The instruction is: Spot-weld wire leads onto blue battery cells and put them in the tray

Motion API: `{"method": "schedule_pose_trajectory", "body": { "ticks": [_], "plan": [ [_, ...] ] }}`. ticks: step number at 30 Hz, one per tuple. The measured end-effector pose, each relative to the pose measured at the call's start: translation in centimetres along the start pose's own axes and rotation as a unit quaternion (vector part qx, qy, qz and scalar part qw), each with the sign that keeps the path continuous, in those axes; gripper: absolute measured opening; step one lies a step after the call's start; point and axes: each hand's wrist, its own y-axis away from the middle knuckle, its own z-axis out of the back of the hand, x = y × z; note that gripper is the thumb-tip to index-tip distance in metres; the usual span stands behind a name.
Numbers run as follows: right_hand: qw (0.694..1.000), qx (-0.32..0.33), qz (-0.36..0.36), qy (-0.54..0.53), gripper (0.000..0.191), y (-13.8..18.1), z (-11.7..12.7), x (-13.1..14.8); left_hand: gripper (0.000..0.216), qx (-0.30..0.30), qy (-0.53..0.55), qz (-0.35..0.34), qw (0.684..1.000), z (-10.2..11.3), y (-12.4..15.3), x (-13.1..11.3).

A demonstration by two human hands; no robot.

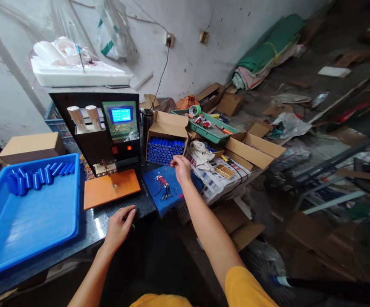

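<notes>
My right hand point(181, 169) is raised over the blue cloth point(154, 200), its fingertips pinched on a thin red wire point(166, 167), of which only a small end shows. Below it on the cloth lies a bunch of short red and black wires point(163, 187) with whitish ends. Just behind the hand, an open cardboard box point(169, 123) holds many blue cylindrical cells point(165, 150). My left hand point(120, 224) hovers by the front edge of the dark tabletop, fingers stretched out and thumb apart, holding nothing. Nearest to it is the orange board point(111, 189) under the spot welder point(98, 132).
A blue tray point(41, 213) with several blue cells point(36, 177) stands at left, beside a closed cardboard box point(33, 146). A black bottle point(147, 123) stands right of the welder. Further right are a green tray point(209, 130) with tools, a white plastic crate point(212, 187) and cartons.
</notes>
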Motion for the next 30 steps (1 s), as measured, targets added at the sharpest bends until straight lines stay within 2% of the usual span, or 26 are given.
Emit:
{"method": "schedule_pose_trajectory", "body": {
  "ticks": [2,6,9,13,15,18,24,27,30],
  "plan": [
    [0.999,0.001,-0.024,-0.034,0.016,0.1,-0.5,0.1,0.033,-0.004,0.002,-0.002,1.0,0.0,0.0,0.0],
    [0.998,-0.019,-0.067,-0.01,0.015,0.6,-1.2,-0.5,0.031,-0.017,0.019,-0.007,1.0,0.0,-0.1,-0.1],
    [0.998,-0.013,-0.061,-0.022,0.015,1.7,-1.9,-0.9,0.029,-0.064,0.035,-0.021,0.997,0.1,-0.3,-1.0],
    [0.996,0.028,-0.075,-0.034,0.014,4.2,-3.7,-0.8,0.023,-0.125,0.017,-0.102,0.987,0.3,-1.5,-3.6],
    [0.994,0.048,-0.086,-0.039,0.014,5.6,-4.9,-0.6,0.021,-0.134,-0.01,-0.144,0.98,0.2,-2.5,-4.9],
    [0.991,0.072,-0.1,-0.045,0.014,7.6,-6.7,-0.6,0.022,-0.143,-0.071,-0.165,0.973,-0.1,-3.9,-5.8],
    [0.985,0.092,-0.136,-0.053,0.016,9.7,-8.8,-1.3,0.02,-0.173,-0.106,-0.138,0.969,0.2,-4.3,-4.8],
    [0.982,0.114,-0.146,-0.044,0.019,10.3,-9.1,-1.8,0.022,-0.166,-0.051,-0.073,0.982,1.2,-3.7,-4.7],
    [0.974,0.17,-0.148,-0.012,0.022,10.9,-9.2,-2.4,0.024,-0.135,0.018,-0.004,0.991,2.9,-3.4,-5.2]
  ]
}}
